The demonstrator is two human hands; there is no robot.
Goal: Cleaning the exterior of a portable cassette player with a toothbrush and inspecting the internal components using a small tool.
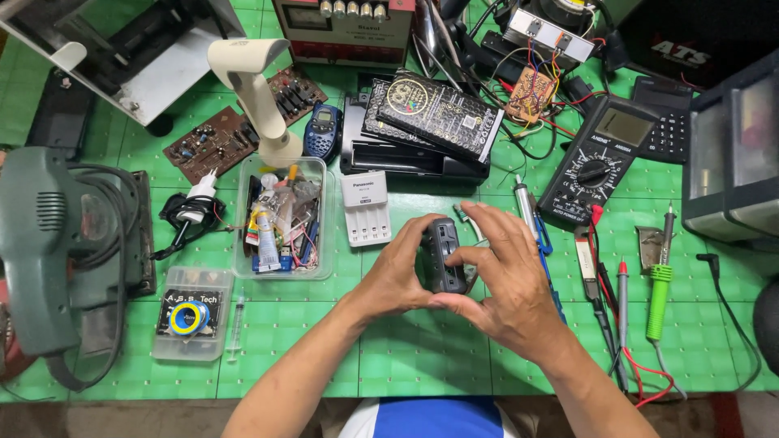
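Both hands meet a little in from the middle of the near edge of the green workbench point(422, 357), closed around a small dark grey device point(445, 255) that stands on end between them. The left hand point(395, 274) cups it from the left, fingers curled round its side and thumb tucked under its lower end. The right hand point(505, 280) wraps it from the right, fingers bent over its upper part and thumb pressed beside the lower end; whether the device rests on the bench or is held just clear of it is hard to tell. Just behind the device lies a white battery charger point(364, 208), and left of that a clear plastic tub point(285, 217) crammed with tubes, wires and small parts. A flat clear box point(193, 315) holding a coil of solder sits near the near left corner, with a syringe point(236, 324) beside it. Toward the right edge lie a green-handled screwdriver point(659, 285) and red-tipped probes point(623, 308), with a dark multimeter point(599, 158) behind them. Stacked black flat cases point(430, 118) lie toward the far edge, behind the charger.
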